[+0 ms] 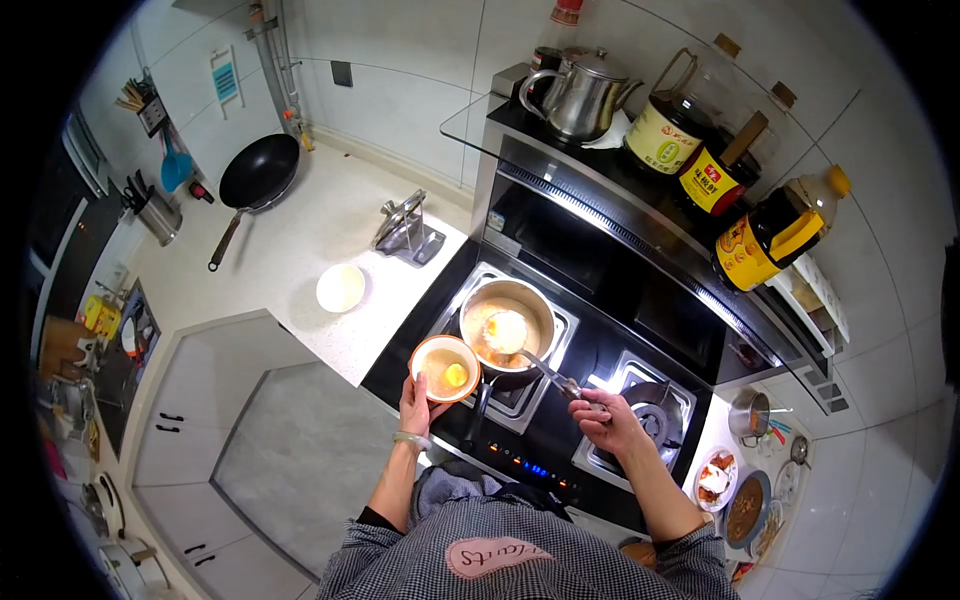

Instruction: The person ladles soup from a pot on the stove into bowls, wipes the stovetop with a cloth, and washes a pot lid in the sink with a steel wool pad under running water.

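My left hand (416, 402) grips an orange-rimmed bowl (428, 392) from below and the side, close beside the pot. Pale broth with a round yellow piece, like an egg yolk, lies in the bowl. In my right hand (606, 420) is the handle of a ladle (545, 372), its fingers wrapped round it. The ladle's head is over the pot (470, 318) and holds something whitish with a bit of orange. Cloudy light-brown soup fills part of the pot, which stands on the left burner, its black handle pointing toward me.
A second burner (652, 412) is at the right. A white bowl (341, 288) and a steel rack (403, 232) stand on the left counter, with a black frying pan (260, 172) farther back. A kettle (583, 98) and sauce bottles line the shelf. Filled dishes (746, 508) sit at the right.
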Available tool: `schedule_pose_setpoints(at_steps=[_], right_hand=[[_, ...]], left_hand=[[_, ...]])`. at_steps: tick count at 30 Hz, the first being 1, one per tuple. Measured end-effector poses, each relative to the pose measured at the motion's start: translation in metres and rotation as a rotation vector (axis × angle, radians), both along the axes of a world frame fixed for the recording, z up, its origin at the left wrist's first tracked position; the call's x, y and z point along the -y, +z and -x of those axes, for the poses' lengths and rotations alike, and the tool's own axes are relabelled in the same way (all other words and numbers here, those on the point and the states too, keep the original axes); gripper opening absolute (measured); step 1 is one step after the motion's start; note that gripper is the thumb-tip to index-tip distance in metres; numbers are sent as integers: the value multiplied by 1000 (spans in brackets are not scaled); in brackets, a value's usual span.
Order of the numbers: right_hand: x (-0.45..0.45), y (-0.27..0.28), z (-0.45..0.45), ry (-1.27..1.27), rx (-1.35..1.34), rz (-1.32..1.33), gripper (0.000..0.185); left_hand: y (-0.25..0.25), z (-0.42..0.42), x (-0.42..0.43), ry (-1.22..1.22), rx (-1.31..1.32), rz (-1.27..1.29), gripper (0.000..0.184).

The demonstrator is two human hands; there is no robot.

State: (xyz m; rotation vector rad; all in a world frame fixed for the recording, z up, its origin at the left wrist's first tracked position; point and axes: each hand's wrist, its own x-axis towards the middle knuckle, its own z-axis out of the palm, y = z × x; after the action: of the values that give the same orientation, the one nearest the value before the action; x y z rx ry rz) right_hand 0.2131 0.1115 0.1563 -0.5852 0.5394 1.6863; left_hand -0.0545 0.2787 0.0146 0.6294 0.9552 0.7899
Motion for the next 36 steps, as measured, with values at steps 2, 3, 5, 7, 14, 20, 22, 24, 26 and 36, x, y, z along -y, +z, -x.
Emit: schedule_pose_setpoints(at_steps=[2, 3, 5, 7, 14, 20, 22, 24, 26, 36], right_hand=[[0, 5, 2, 42, 128, 47, 10], [0, 8, 4, 43, 128, 47, 10], [-2, 15, 11, 146, 426, 132, 9], [-4, 17, 18, 223, 570, 81, 10], [-10, -18, 33, 474, 1163, 70, 9], [-20, -14, 14, 181, 335, 62, 13], [-15, -18, 4, 139, 195, 14, 13], [-13, -13, 2, 78, 101, -20, 14], [-10, -4, 1, 61, 65, -11, 14], [2, 21, 1, 4, 74, 59, 11]], left_hand=[[2, 0, 1, 4, 5, -2, 43], [2, 0, 1, 7, 10, -4, 43], [2, 0, 1, 5, 14, -1, 43], [2, 0, 1, 3, 18, 3, 43], [2, 0, 1, 8, 29, -16, 43], [1, -1, 1, -6, 18, -17, 44], [1, 0, 0, -4, 20, -21, 45], [2, 0, -1, -11, 4, -21, 45], [0, -1, -1, -6, 10, -18, 45], [6, -3, 1, 15, -40, -45, 43]])
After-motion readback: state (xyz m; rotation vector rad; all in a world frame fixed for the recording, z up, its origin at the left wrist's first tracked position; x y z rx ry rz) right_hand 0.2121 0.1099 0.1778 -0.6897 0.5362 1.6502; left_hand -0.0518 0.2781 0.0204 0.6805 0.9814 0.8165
